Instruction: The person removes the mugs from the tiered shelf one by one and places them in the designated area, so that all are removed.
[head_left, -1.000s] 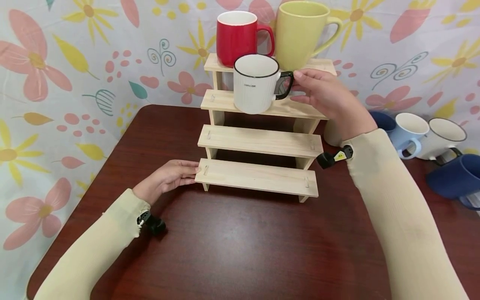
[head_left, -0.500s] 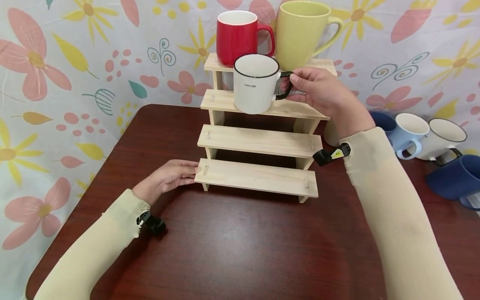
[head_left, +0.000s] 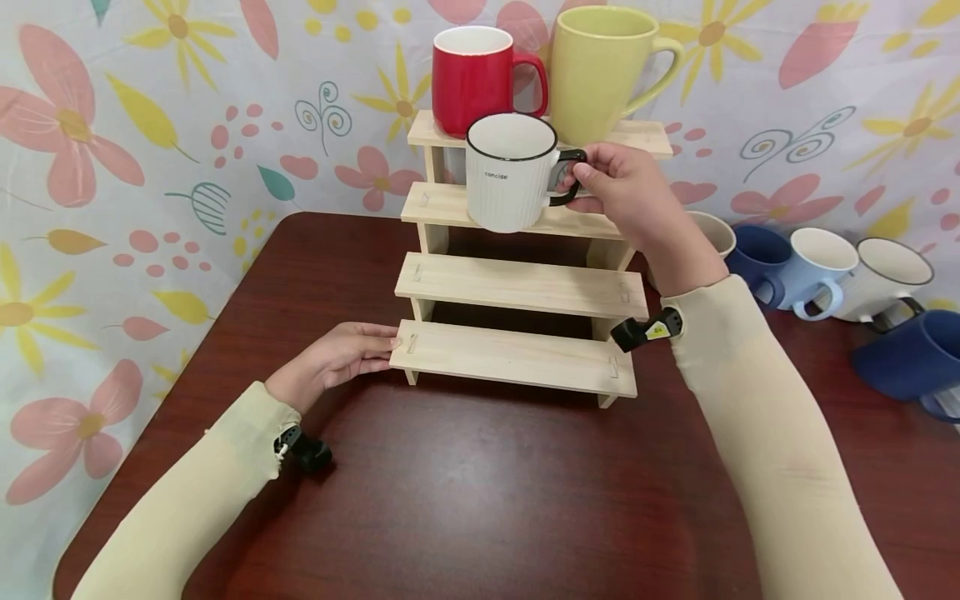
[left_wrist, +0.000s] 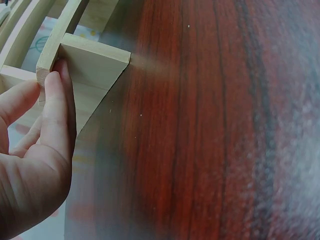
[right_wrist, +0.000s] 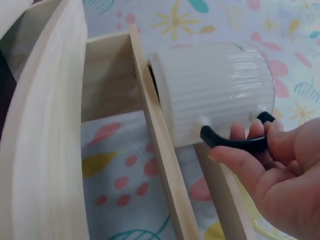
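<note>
A white ribbed mug with a black rim and the word "concise" stands at the second-highest step of a light wooden tiered rack. In the right wrist view the mug's base meets the shelf board, with a thin dark gap at one side. My right hand pinches its black handle between thumb and fingers. At the rack's lowest step, my left hand grips the left end, its thumb and fingers on either side of the board end.
On the top step sit a red mug and a large yellow mug. Several more mugs stand at the right, among them a light blue mug and a dark blue mug lying tilted. A flowered cloth hangs behind the table.
My right hand and forearm have shifted left and slightly down, with the fingers further round the mug's handle. The mug has barely moved. My left hand keeps its place on the rack.
</note>
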